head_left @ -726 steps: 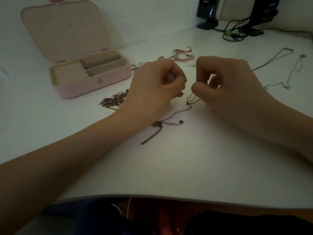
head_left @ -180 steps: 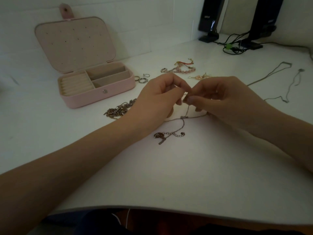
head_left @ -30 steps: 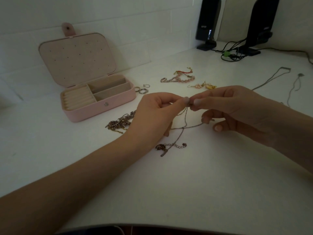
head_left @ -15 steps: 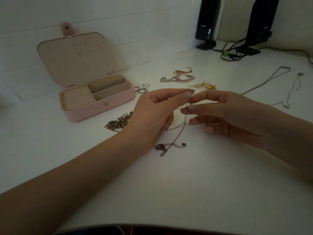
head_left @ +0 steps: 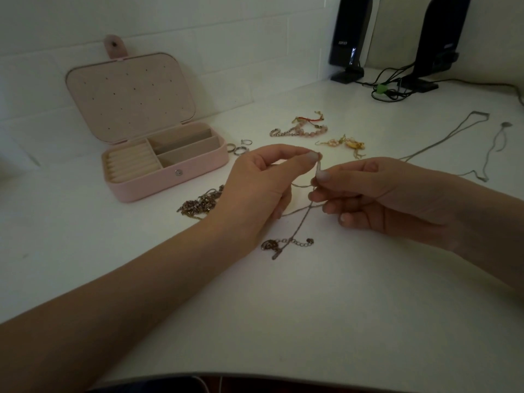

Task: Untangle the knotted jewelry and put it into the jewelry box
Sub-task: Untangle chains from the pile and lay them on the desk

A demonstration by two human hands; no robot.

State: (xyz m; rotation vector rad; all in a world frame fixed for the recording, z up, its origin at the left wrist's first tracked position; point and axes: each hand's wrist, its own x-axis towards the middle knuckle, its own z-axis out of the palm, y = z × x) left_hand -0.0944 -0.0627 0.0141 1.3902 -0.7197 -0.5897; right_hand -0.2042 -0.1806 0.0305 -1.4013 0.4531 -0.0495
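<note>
Thin chain (head_left: 300,225) trails on the surface, knot end pinched by left hand (head_left: 255,188) and right hand (head_left: 377,194), so untangling's mid-way I'd say. Beyond, the pink jewelry box (head_left: 170,177) sits open, compartments looking unfilled.

From my remote seat I count one pink jewelry box (head_left: 170,177), lid up, toward the counter's (head_left: 312,321) far left corner. Three rings (head_left: 239,147) lie just beside it. One beaded bracelet (head_left: 300,130) and one pair of gold earrings (head_left: 344,144) sit mid-counter. Two thin chains (head_left: 453,131) stretch along the right edge, one dark chain heap (head_left: 198,205) lies near the box, and one knotted necklace (head_left: 297,231) is in hand. Two black speakers (head_left: 350,38) stand at the far right corner.
</note>
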